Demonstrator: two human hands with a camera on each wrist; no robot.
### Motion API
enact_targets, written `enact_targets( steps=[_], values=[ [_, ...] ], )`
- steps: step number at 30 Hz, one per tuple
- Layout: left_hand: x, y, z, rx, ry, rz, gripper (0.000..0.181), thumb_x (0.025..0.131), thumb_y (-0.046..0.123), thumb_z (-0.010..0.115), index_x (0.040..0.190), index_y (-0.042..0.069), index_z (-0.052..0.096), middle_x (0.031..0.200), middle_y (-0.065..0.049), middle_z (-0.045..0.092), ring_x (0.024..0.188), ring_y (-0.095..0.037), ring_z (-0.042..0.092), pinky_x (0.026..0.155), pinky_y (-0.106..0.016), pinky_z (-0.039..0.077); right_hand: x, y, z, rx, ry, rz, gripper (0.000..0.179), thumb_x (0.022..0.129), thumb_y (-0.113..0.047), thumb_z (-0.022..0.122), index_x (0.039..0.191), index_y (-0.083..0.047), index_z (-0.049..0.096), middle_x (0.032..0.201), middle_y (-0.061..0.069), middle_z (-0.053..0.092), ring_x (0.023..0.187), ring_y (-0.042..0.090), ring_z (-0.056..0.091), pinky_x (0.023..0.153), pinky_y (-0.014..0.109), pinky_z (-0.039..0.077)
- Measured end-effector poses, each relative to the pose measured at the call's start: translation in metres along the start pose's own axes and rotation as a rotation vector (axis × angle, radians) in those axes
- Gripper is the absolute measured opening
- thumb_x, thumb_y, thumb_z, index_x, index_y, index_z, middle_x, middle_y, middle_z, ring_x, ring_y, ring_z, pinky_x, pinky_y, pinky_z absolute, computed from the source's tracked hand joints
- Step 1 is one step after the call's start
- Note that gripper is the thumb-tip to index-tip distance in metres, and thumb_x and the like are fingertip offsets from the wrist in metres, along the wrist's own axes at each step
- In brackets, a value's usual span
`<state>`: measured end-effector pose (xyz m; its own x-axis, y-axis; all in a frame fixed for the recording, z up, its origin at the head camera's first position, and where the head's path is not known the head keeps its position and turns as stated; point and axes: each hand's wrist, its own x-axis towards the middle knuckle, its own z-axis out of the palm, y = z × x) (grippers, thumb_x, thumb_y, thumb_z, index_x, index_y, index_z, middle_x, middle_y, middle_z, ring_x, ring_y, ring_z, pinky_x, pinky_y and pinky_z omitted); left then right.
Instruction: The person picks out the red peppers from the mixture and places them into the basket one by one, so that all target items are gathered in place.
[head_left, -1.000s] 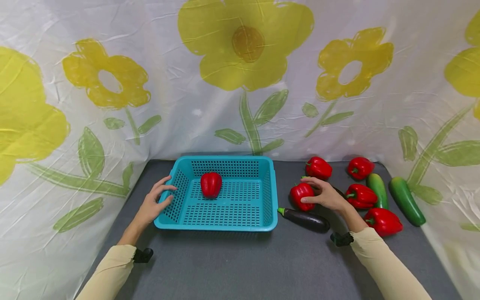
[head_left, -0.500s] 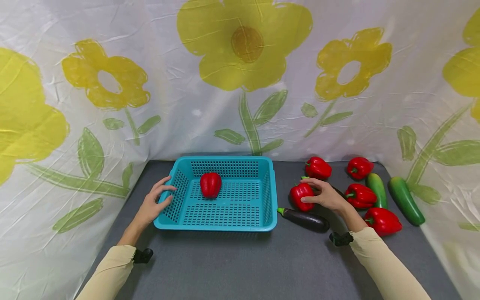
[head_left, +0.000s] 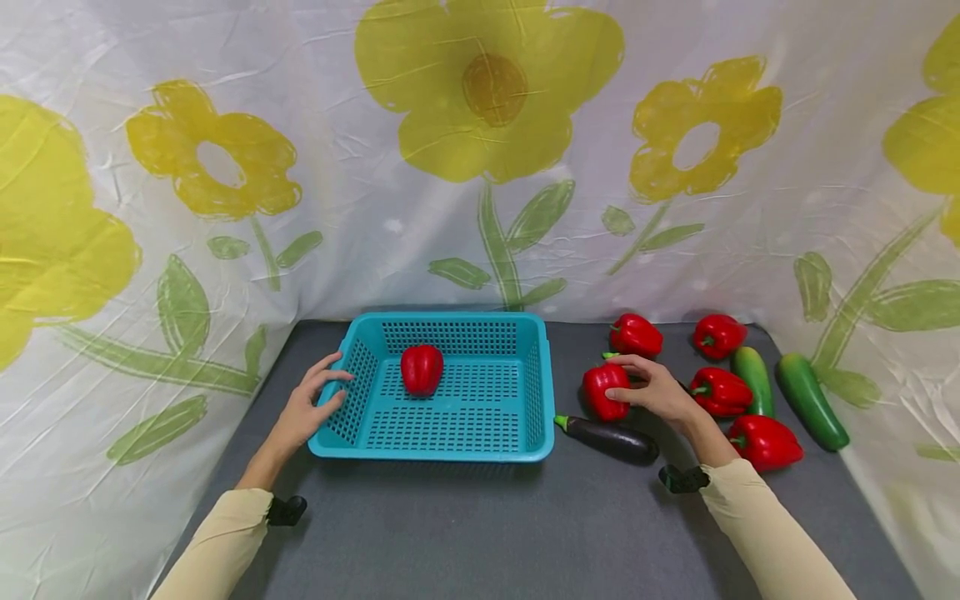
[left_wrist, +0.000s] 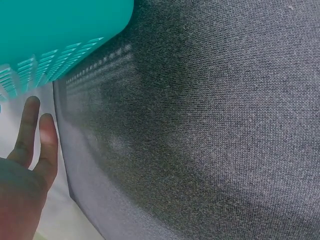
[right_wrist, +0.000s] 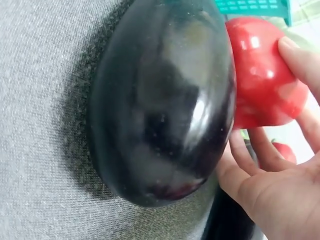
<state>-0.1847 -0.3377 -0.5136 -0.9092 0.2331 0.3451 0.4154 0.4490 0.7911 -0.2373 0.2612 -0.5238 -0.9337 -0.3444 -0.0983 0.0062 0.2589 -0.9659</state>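
Note:
On the right, my right hand holds a red bell pepper, thumb on its near face and fingers behind it. In the right wrist view the thumb lies on that pepper, and a large dark eggplant covers much of the scene. The same eggplant lies just in front of the pepper in the head view. My left hand is at the left end of a turquoise basket, fingers fairly straight; whether they touch the rim I cannot tell. One red bell pepper sits inside the basket.
Behind the right hand lie another red bell pepper and a partly hidden second eggplant. Farther right are three more red peppers, one being the nearest pepper, and two green cucumber-like vegetables, one a dark green one. A flowered cloth hangs behind the grey table.
My right thumb has moved up and inward onto the pepper, which has shifted slightly. The left hand and the basket have not visibly moved.

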Motion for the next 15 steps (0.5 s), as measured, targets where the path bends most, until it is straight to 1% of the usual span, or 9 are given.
enact_targets(
  steps=[5, 10, 15],
  values=[
    [0.001, -0.001, 0.0, -0.002, -0.001, 0.003, 0.024, 0.098, -0.007, 0.06, 0.122, -0.011, 0.061, 0.158, -0.025, 0.028, 0.146, -0.046, 0.019, 0.101, -0.075, 0.023, -0.001, -0.001, 0.001, 0.018, 0.015, -0.004, 0.061, 0.092, -0.012, 0.077, 0.146, -0.002, 0.051, 0.14, 0.023, 0.053, 0.115, 0.04, 0.055, 0.08, 0.04, 0.055],
    [0.001, -0.002, 0.0, 0.001, -0.002, 0.004, 0.024, 0.098, -0.007, 0.06, 0.122, -0.01, 0.061, 0.158, -0.025, 0.028, 0.146, -0.046, 0.019, 0.101, -0.073, 0.024, -0.002, -0.007, 0.002, 0.032, 0.025, -0.007, 0.057, 0.093, -0.015, 0.077, 0.144, -0.007, 0.053, 0.141, 0.022, 0.052, 0.115, 0.039, 0.053, 0.08, 0.04, 0.054],
    [0.0, -0.001, 0.0, -0.008, 0.002, 0.001, 0.023, 0.098, -0.007, 0.06, 0.121, -0.01, 0.061, 0.158, -0.025, 0.029, 0.146, -0.044, 0.02, 0.102, -0.074, 0.023, -0.002, -0.014, 0.006, 0.053, 0.014, -0.041, 0.056, 0.094, -0.012, 0.075, 0.145, -0.005, 0.052, 0.142, 0.023, 0.05, 0.115, 0.042, 0.053, 0.082, 0.042, 0.055]
  ],
)
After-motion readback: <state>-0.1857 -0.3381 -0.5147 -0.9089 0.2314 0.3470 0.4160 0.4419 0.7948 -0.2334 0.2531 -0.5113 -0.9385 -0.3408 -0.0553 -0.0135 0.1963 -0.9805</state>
